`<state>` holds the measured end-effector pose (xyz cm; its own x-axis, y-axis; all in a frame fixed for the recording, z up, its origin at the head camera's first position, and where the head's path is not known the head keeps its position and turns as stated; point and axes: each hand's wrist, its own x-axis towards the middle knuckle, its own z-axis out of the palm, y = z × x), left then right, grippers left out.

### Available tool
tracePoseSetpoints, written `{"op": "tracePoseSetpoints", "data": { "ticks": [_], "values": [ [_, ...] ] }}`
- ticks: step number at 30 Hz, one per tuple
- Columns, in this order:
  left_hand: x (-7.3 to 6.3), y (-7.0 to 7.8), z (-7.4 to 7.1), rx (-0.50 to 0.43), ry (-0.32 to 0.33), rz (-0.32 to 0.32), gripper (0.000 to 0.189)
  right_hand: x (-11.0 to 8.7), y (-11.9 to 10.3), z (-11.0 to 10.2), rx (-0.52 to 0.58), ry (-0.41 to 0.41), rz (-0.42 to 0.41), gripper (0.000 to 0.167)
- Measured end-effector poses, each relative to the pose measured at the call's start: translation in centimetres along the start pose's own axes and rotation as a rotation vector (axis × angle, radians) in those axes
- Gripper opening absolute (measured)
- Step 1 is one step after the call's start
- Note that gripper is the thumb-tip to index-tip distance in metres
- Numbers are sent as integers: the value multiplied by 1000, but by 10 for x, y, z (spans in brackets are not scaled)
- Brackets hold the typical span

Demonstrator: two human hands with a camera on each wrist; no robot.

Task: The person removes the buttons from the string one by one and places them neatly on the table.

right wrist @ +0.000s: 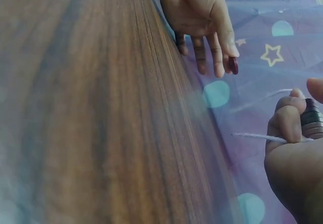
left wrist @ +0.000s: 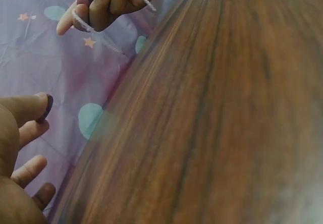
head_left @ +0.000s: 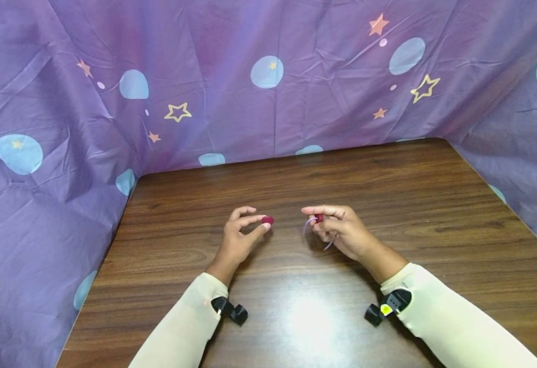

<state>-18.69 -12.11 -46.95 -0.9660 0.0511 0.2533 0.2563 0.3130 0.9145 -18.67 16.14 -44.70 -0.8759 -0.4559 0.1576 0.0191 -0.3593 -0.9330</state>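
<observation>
Between thumb and forefinger, my left hand [head_left: 237,241] pinches a small dark red disc [head_left: 267,220], its other fingers spread. In the left wrist view the disc [left wrist: 46,109] appears thin and edge-on. Across from it, my right hand [head_left: 352,236] grips a short stack of dark round discs [right wrist: 312,119] in its curled fingers, the forefinger pointing out toward the left. A pale lilac string [head_left: 329,245] runs through the right hand's grip, with loose ends hanging out. Whether the string passes through the discs is hidden by the fingers. A gap separates the two hands above the table.
Beneath the hands lies a brown wood-grain table [head_left: 194,306], with a bright light reflection near its front. A purple cloth [head_left: 231,102] printed with stars and blue spots hangs along the back and sides. A black wrist camera [head_left: 231,310] sits on each cream sleeve.
</observation>
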Motion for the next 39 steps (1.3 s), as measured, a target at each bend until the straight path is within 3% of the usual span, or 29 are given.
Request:
{"op": "tracePoseSetpoints", "data": {
  "ticks": [4,11,17,22,31,39],
  "values": [
    [1,1,2,14,15,-37,23,0,-1,-1,28,-16,14,58],
    [3,-1,3,52,47,-69,23,1,-2,0,20,-8,37,33],
    [4,-2,2,73,62,-89,25,1,-1,2,18,-55,38,19],
    [4,-1,3,117,76,-119,25,1,0,1,-18,-70,42,23],
    [7,-1,5,187,98,-129,23,1,0,2,-141,26,71,30],
    [9,-3,8,247,104,-130,23,1,0,3,-119,1,88,39]
  ]
}}
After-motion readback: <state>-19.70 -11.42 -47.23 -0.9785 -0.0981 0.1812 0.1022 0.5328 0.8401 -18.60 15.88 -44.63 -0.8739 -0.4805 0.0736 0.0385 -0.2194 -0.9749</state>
